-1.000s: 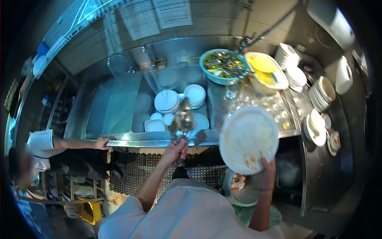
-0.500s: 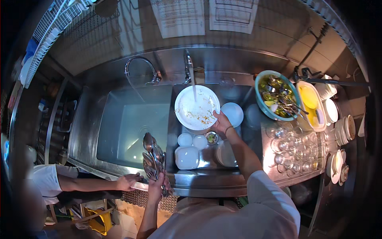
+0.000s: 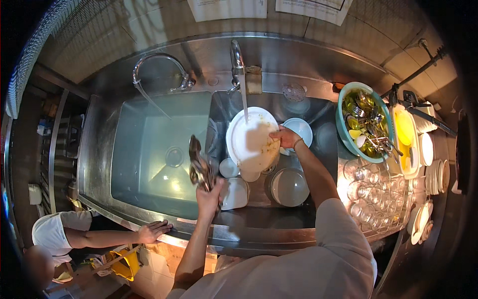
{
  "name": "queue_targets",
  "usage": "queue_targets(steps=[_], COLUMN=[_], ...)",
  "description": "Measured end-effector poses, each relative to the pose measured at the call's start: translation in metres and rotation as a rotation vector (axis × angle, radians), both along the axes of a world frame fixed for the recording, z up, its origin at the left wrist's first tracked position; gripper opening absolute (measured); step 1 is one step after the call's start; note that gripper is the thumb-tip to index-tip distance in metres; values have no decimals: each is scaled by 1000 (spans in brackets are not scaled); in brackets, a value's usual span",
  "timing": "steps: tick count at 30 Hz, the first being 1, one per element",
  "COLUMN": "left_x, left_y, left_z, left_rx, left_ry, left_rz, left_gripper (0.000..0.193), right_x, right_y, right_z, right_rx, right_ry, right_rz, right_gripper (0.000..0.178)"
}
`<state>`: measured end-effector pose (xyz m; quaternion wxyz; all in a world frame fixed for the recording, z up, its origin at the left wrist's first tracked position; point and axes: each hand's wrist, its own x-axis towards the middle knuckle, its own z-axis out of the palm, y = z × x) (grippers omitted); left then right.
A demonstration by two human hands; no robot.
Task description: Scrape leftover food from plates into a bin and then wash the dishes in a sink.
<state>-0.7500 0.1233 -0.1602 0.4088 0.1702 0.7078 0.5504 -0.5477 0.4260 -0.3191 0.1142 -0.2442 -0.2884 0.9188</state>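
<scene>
My left hand (image 3: 209,197) is closed around a bunch of metal spoons (image 3: 198,163), bowls upward, above the divider between the two sink basins. My right hand (image 3: 289,138) grips the right rim of a white plate (image 3: 242,137) with food scraps on it. The plate is tilted under the running tap (image 3: 237,56), and water strikes its upper part. Beneath it in the right basin are a squarish white dish (image 3: 234,193), a small white bowl (image 3: 229,168), stacked round plates (image 3: 290,187) and another round white dish (image 3: 303,130), partly behind my right hand.
Water fills the left basin (image 3: 149,149), under a second tap (image 3: 158,56). To the right stand a teal bowl (image 3: 340,122) of cutlery and liquid, a tub with yellow contents (image 3: 404,127), and several glasses (image 3: 373,192). Another person's hand (image 3: 153,231) rests on the sink's front edge.
My view has shifted. The plate has tilted and moved slightly right under the stream, with fewer scraps showing. The spoons have moved up over the basin divider. The other person's hand now lies flatter.
</scene>
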Motion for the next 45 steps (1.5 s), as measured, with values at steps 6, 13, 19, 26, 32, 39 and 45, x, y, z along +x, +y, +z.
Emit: queue_targets(steps=[6, 13, 19, 26, 32, 39, 45], left_x=[7, 3, 29, 23, 24, 20, 27], left_y=[79, 84, 107, 85, 113, 125, 139], left_z=[-43, -60, -87, -103, -102, -83, -81], left_rx=[33, 51, 165, 89, 140, 164, 244], left_ry=[57, 11, 48, 5, -112, -128, -230], left_rz=[-49, 120, 274, 287, 89, 220, 298], left_gripper=[21, 15, 18, 14, 14, 8, 8], right_x=[9, -27, -35, -11, 5, -2, -19], right_y=[17, 33, 3, -12, 25, 23, -50], right_z=[-45, -17, -42, -28, -17, 16, -25], right_rx=[209, 320, 342, 256, 706, 153, -228], right_ry=[-100, -40, -332, -200, -264, -47, -31], right_rz=[146, 220, -217, 60, -92, -90, -515], right_gripper=[49, 42, 37, 74, 62, 54, 37])
